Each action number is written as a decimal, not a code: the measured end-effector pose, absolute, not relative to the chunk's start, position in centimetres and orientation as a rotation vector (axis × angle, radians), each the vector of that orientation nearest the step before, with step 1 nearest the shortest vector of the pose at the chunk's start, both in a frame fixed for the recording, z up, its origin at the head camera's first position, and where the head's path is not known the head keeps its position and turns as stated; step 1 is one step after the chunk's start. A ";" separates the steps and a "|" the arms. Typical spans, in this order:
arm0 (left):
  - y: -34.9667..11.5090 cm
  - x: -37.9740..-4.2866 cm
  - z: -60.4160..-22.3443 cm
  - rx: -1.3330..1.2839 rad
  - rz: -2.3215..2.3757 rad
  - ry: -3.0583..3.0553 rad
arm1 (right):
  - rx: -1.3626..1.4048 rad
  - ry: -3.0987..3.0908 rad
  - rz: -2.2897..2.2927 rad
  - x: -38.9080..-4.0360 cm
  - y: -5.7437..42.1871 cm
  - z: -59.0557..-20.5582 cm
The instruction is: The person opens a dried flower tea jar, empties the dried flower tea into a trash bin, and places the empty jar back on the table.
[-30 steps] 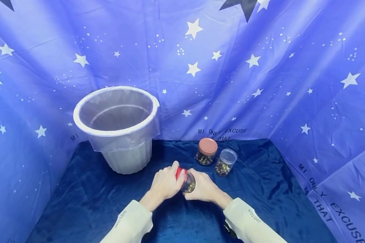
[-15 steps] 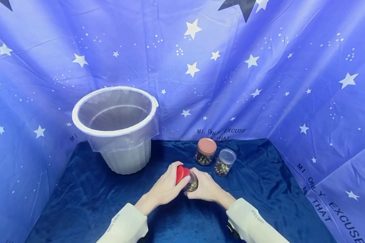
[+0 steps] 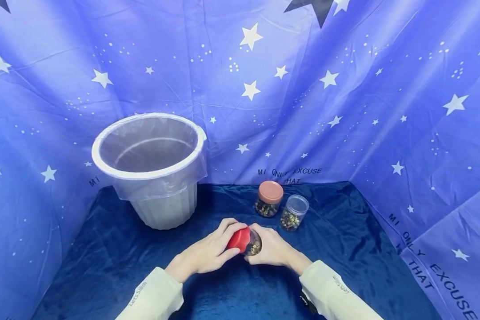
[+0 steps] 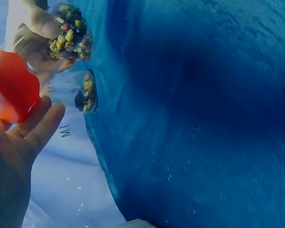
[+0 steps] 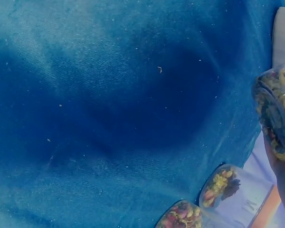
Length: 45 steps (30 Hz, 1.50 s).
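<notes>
In the head view my right hand (image 3: 275, 247) grips a clear jar (image 3: 256, 246) of dried flower tea, tipped on its side. At the jar's mouth, my left hand (image 3: 206, 250) holds a red lid (image 3: 238, 240), fingers over its top and thumb beneath. The left wrist view shows the red lid (image 4: 15, 85) against the left fingers (image 4: 46, 124), near the tilted jar (image 4: 70, 35); whether lid and jar are apart, I cannot tell. In the right wrist view only the jar's base and side (image 5: 275, 111) show at the right edge.
Behind the right hand stand a pink-lidded jar (image 3: 270, 198) and a smaller clear-lidded jar (image 3: 294, 213), both partly filled with dried flowers. A white bin (image 3: 166, 213) lined with a plastic bag stands at the back left. Dark blue cloth (image 3: 344, 266) covers the table; a starry curtain surrounds it.
My left hand has turned and shifted left and slightly down at the red lid, so more of the lid shows. The right hand still grips the jar, nearly in place.
</notes>
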State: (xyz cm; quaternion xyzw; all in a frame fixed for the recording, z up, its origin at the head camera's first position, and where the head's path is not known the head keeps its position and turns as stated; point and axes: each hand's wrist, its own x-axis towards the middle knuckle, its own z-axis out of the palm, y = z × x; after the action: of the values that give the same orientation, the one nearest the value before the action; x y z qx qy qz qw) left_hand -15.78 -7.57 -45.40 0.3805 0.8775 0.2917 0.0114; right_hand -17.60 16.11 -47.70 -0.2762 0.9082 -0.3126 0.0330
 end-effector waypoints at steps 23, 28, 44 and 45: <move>-6.8 -15.9 -44.8 0.965 0.772 2.825 | -0.876 2.901 -0.924 -17.3 15.8 -48.2; -6.5 -15.9 -44.6 0.887 0.796 2.816 | -0.861 2.900 -0.926 -17.3 15.8 -48.0; -4.5 -15.6 -44.3 0.289 1.003 2.821 | -0.872 2.939 -0.856 -17.3 15.3 -48.3; -4.4 -15.5 -44.3 0.257 1.001 2.818 | -0.869 2.933 -0.851 -17.3 15.3 -48.3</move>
State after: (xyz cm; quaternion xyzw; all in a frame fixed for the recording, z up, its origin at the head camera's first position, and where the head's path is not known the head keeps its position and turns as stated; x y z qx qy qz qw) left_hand -15.55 -4.41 -44.34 0.0853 0.9365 0.3327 0.0702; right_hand -17.30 15.32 -48.30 -0.2736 0.9236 -0.2679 -0.0167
